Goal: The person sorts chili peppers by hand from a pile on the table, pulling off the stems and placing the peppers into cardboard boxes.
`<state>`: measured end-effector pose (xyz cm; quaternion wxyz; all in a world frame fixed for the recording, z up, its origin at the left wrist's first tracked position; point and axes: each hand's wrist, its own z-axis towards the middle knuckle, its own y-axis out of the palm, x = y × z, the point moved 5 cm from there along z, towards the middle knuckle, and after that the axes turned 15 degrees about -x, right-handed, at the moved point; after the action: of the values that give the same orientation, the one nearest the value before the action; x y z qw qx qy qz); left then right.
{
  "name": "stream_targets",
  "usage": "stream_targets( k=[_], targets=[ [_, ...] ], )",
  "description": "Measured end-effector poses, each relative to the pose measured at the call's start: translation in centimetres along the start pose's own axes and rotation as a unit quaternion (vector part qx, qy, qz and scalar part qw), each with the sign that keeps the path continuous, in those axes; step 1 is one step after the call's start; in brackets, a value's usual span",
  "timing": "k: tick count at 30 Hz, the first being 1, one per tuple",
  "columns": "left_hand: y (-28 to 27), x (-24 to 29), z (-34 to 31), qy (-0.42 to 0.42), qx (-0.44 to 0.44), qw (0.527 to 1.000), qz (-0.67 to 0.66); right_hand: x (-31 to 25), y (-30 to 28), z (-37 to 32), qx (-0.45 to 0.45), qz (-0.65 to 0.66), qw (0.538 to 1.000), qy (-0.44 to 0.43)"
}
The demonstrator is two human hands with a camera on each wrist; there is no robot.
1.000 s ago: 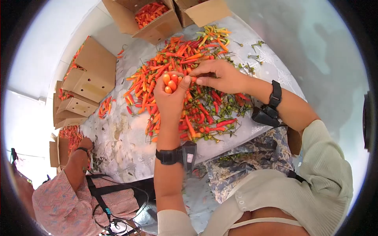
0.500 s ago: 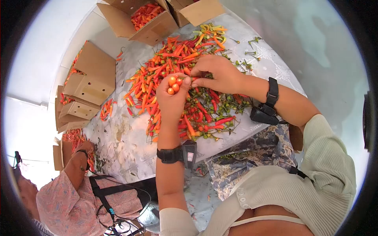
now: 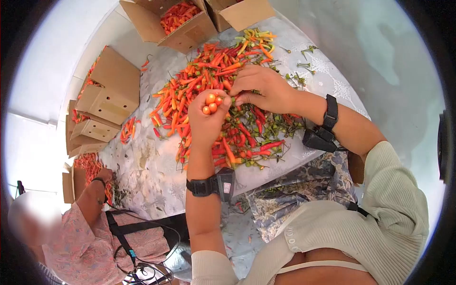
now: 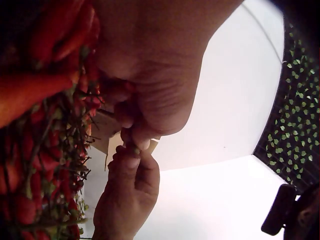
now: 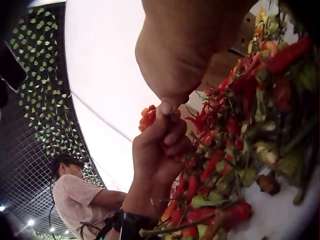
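My left hand [image 3: 205, 121] is curled round a small bunch of red-orange chillies [image 3: 213, 108], their smooth rounded ends showing above the fingers. Close against its thumb, my right hand [image 3: 266, 89] pinches a small green chilli stem [image 4: 136, 150] between thumb and fingertips. Both sets of fingertips meet in the left wrist view. In the right wrist view, the held chillies [image 5: 147, 119] poke out beside the left thumb. Beneath both hands spreads a big heap of red and orange chillies [image 3: 190, 85], with many green stems [image 3: 280, 126] on its right side.
Open cardboard boxes of chillies stand at the back [image 3: 190, 35] and along the left [image 3: 111, 83]. Loose stems [image 3: 304, 65] and yellow-green chillies [image 3: 256, 35] lie on the patterned table cover [image 3: 156, 180]. Another person [image 3: 95, 228] works at the lower left beside a chilli box [image 3: 69, 183].
A red chilli showed between the two hands a second ago; now a green stem shows at the right fingertips. The rounded chilli ends in the left hand have shifted slightly.
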<state>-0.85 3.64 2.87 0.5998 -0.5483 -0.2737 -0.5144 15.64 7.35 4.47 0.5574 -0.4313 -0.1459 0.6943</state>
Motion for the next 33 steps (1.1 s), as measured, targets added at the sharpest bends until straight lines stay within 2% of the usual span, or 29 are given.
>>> stream_targets(
  k=[4, 16, 19, 22, 28, 33],
  targets=[
    [0.0, -0.1, -0.1, -0.008, -0.023, 0.999, -0.037, -0.2, -0.1, 0.1, 0.001, -0.015, 1.0, -0.022],
    [-0.1, -0.1, -0.3, -0.009, -0.039, 0.994, -0.099, -0.1, 0.1, 0.2, 0.001, 0.041, 0.999, 0.011],
    [0.1, 0.4, -0.1, 0.019, 0.017, 1.0, 0.014, 0.4, 0.4, -0.2, -0.006, 0.007, 0.998, 0.061],
    [0.5, 1.3, 0.0, 0.089, 0.061, 0.978, 0.176, 0.8, 0.5, -0.5, -0.04, 0.046, 0.985, 0.16],
    [0.8, 3.0, -0.3, 0.127, 0.1, 0.954, 0.252, 1.5, 1.0, -0.7, -0.022, 0.089, 0.972, 0.218],
    [1.2, 3.8, -0.5, 0.164, 0.112, 0.926, 0.32, 2.6, 1.8, -0.9, -0.03, 0.203, 0.95, 0.236]
  ],
)
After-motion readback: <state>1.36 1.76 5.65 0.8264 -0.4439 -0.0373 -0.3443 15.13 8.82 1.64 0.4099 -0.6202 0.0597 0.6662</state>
